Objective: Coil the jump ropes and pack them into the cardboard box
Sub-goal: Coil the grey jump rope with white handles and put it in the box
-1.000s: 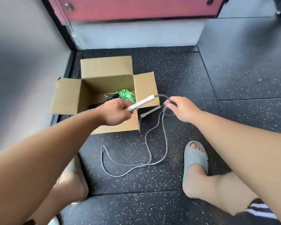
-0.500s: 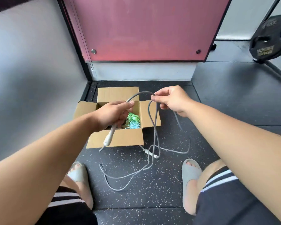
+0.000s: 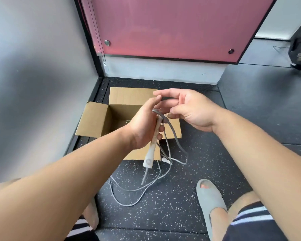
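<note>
While left hand [image 3: 142, 129] grips white handle [image 3: 152, 150], grey rope [image 3: 175, 138] dangles w/ loops.

Both bare arms reach forward and meet at centre, the left forearm [image 3: 76, 171] rising from lower left, the right forearm [image 3: 250, 145] from lower right. The left hand [image 3: 144, 126], back to the camera, grips a white jump-rope handle [image 3: 152, 148] that points down, its forefinger raised. The right hand [image 3: 191, 110], palm turned to the left, stretches loosely straightened fingers [image 3: 165, 104] to touch the left fingertips, with a grey cord [image 3: 174, 134] passing between them; the thumb lies below.
</note>
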